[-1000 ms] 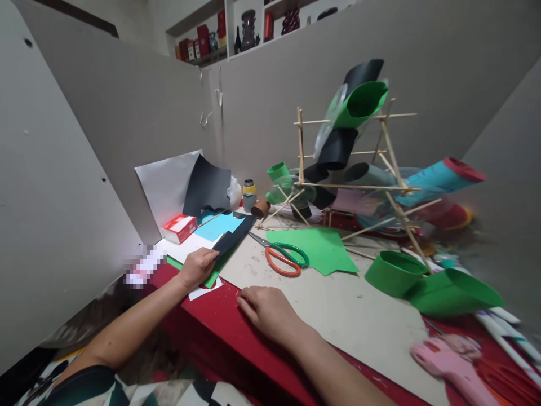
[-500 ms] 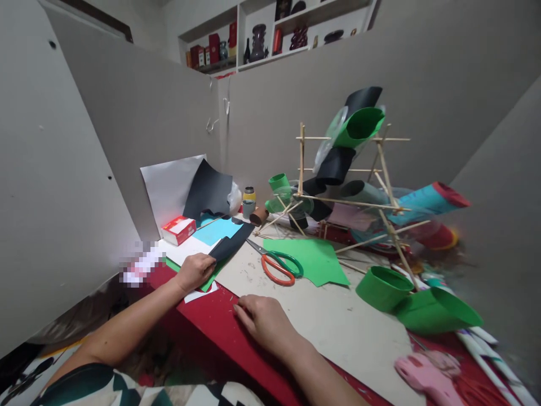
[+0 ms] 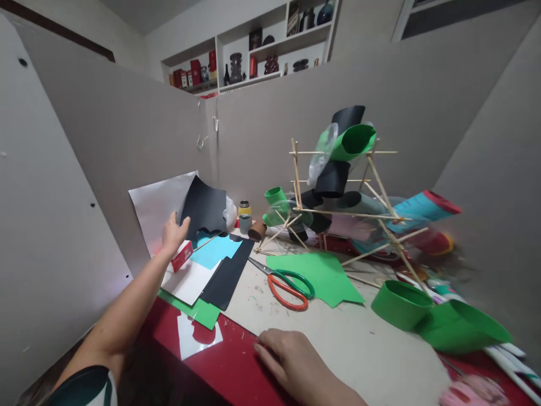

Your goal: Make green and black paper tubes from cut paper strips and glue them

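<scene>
My left hand (image 3: 174,232) reaches out over the red and white box (image 3: 182,255), fingers apart, close to the curled black sheet (image 3: 205,207) that leans on the wall with a white sheet (image 3: 154,204). It holds nothing. My right hand (image 3: 291,363) rests palm down near the front edge of the beige board (image 3: 350,332), fingers flat. Between the two hands lie a black paper strip (image 3: 226,277), a light blue sheet (image 3: 214,250), white paper and green paper (image 3: 195,309).
Orange and green scissors (image 3: 289,285) lie beside a green sheet (image 3: 319,273). A stick frame (image 3: 338,197) carries rolled black, green and blue paper tubes. Green paper rings (image 3: 401,303) sit at the right. Small jars (image 3: 245,215) stand at the back. Grey panels wall the desk.
My left hand has let go of the black strip and moved up and away toward the sheets at the wall. The view has tilted upward; my right hand stays put.
</scene>
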Motion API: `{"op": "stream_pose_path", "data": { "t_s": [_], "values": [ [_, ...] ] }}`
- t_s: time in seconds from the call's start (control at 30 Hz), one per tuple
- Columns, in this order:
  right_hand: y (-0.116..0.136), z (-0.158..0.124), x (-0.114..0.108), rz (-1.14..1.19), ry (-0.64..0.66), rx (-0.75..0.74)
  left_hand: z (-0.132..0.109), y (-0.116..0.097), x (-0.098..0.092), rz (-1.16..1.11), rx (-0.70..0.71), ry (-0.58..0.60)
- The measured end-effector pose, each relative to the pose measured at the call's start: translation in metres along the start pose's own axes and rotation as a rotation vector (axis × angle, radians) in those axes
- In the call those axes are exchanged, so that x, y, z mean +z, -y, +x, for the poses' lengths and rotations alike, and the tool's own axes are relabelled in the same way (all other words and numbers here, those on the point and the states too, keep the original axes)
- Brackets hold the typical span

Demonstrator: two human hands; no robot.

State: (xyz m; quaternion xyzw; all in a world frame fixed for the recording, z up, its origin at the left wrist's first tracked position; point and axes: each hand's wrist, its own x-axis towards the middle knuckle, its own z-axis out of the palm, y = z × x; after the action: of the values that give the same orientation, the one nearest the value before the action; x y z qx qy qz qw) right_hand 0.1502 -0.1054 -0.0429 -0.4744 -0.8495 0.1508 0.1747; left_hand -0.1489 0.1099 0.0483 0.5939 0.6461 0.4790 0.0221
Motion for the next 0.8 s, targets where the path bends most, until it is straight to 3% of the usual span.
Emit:
{"op": "stream_pose_path", "data": {
  "t_s": [0.13,0.27,0.37,0.5,0.63,0.8],
  "values": [
    [-0.005,0.004,0.004,0.020,0.012,0.003,0.040,0.012,0.021,-0.037,-0.193,0.018],
    [-0.012,0.005,0.009,0.021,0.009,0.004,0.050,0.018,0.038,-0.187,-0.325,0.098],
    [-0.013,0.004,0.008,0.043,0.001,0.006,0.051,0.015,0.040,-0.342,-0.378,0.178],
    [-0.010,0.002,0.002,0.126,-0.039,0.008,0.040,0.008,0.025,-0.528,-0.384,0.181],
    [-0.013,0.005,-0.004,0.331,-0.210,0.073,0.011,-0.002,-0.005,-0.700,-0.343,0.171],
    [-0.020,0.010,-0.023,0.773,-0.515,0.288,-0.047,-0.022,-0.041,-0.827,-0.333,0.364]
  ]
}}
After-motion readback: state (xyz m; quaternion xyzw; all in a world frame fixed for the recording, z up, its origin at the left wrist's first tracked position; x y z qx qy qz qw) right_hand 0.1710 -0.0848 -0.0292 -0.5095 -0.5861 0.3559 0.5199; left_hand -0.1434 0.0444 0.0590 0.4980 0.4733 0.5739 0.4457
